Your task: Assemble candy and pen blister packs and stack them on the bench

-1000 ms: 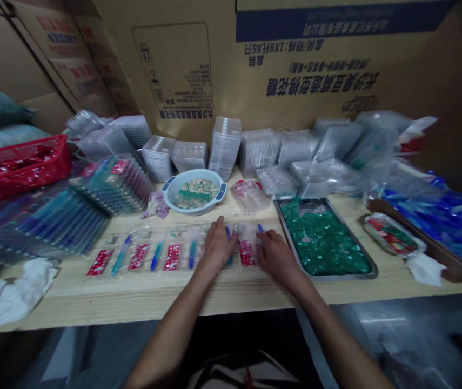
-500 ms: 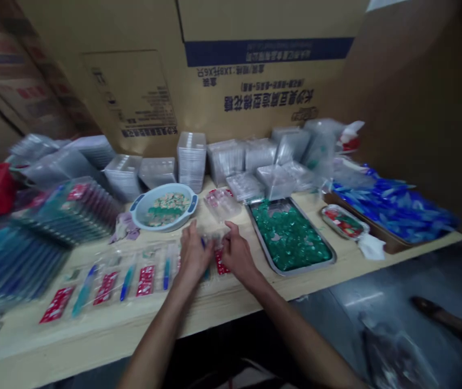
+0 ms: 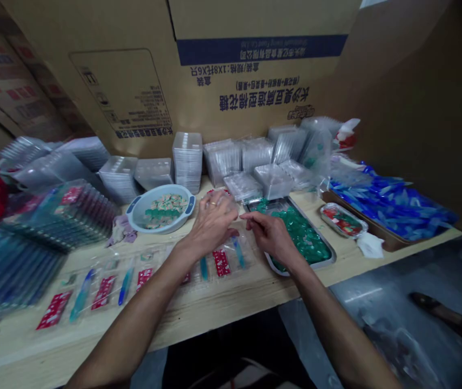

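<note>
Tall cardboard boxes (image 3: pixel 141 81) with printed labels wall in a pale wooden tabletop (image 3: pixel 231 302) crowded with plastic goods.

The left hand (image 3: pixel 213 220), a ring on one finger, lies palm down with its fingers spread and curved over a clear, thin-walled shell (image 3: pixel 231 205) near the middle of the tabletop. Whether its grip has closed on the shell cannot be told. The forearm runs in low from the lower left.

The right hand (image 3: pixel 273 236) is just beside it, wrist bent, fingers stretched leftward towards the left fingertips. Its grip is loose, and whether anything is pinched there cannot be told.

Below both hands lies a flat, glossy pack (image 3: pixel 231 256) with a red card and blue pens inside, the last in a row of packs (image 3: pixel 105 283) along the front edge.

Just right of the right hand is a rectangular steel tray (image 3: pixel 328 260) heaped with shiny green pieces (image 3: pixel 306 232). Left of the left hand is a round, pale blue bowl (image 3: pixel 141 202) with two handles, holding small peach and green bits. Stacks (image 3: pixel 188 156) of ribbed clear shells line the back.
</note>
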`<state>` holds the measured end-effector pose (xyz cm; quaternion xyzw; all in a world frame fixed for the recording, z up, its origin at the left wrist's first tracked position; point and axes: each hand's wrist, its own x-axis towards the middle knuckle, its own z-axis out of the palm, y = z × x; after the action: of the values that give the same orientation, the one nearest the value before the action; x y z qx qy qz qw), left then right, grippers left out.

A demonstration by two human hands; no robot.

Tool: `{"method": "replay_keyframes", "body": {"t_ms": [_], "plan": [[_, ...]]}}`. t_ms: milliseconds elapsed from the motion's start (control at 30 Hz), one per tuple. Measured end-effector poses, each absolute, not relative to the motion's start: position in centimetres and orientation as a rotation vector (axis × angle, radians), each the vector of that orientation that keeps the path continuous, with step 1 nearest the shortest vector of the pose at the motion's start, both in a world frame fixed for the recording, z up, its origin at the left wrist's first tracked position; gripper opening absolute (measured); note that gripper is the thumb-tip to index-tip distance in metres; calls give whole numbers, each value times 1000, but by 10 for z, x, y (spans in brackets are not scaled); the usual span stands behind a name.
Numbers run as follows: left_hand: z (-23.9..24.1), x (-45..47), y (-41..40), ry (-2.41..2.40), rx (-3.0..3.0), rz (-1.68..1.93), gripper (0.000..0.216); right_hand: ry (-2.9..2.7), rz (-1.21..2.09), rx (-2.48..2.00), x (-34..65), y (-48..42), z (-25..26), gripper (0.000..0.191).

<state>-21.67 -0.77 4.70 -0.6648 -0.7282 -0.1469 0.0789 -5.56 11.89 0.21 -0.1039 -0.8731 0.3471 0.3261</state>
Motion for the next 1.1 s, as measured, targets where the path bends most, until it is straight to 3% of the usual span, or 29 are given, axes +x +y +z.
{"method": "replay_keyframes", "body": {"t_ms": [100, 300, 433, 600, 800, 933, 1100], "plan": [[40, -219, -4, -2508, -1849, -802, 5, -2364, 819, -406, -44, 138, 0, 40], [21, -220, -16, -2702, -939, -2583, 22, -2865, 199, -1320, -26, 173, -38, 33], [14, -206, -24, -2550, -618, -3056, 35, -2896, 12, -1252, -24, 171, -57, 27], [-5, -191, -27, -2479, -399, -3163, 48, -2603, 310, -1142, -18, 179, -66, 26], [-28, -167, -29, -2662, -640, -2842, 88, -1940, 1440, -833, -16, 179, -55, 38], [-26, -153, -33, -2744, -1015, -2619, 82, -1738, 1845, -612, -25, 152, -37, 46], [-12, -147, -35, -2764, -1124, -2383, 47, -1816, 1804, -489, -42, 119, -24, 29]]}}
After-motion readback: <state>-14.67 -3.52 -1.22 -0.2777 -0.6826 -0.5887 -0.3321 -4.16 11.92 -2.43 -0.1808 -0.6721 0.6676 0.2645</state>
